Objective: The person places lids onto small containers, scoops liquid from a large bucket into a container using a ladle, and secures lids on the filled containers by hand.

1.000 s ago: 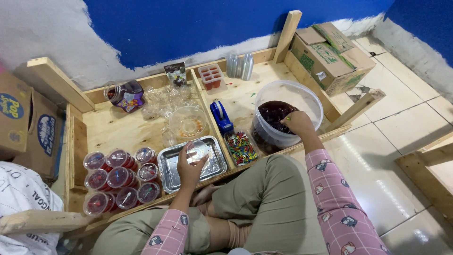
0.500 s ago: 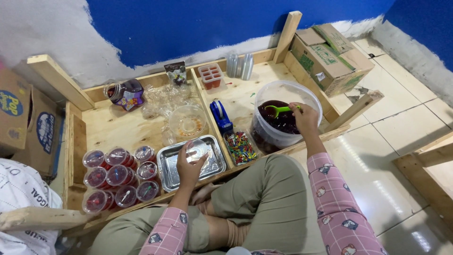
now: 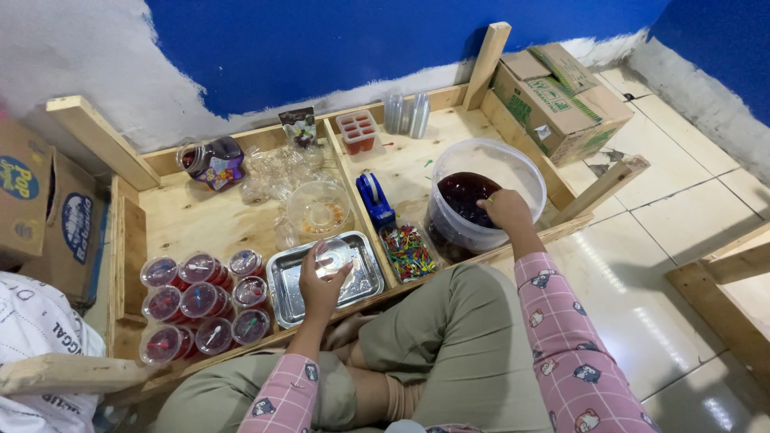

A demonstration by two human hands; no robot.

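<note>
Left hand grips a clear cup over the tray; right hand, seemingly clenched, dips inside the bucket rim.

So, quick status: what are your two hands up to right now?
Left hand holds empty clear cup over metal tray. Right hand dipped inside tub of dark red jelly. Nothing in the way.

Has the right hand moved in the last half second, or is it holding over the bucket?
Yes. The right hand has dipped left and down from the rim of the clear bucket into the dark red jelly; the green scoop no longer shows.
</note>
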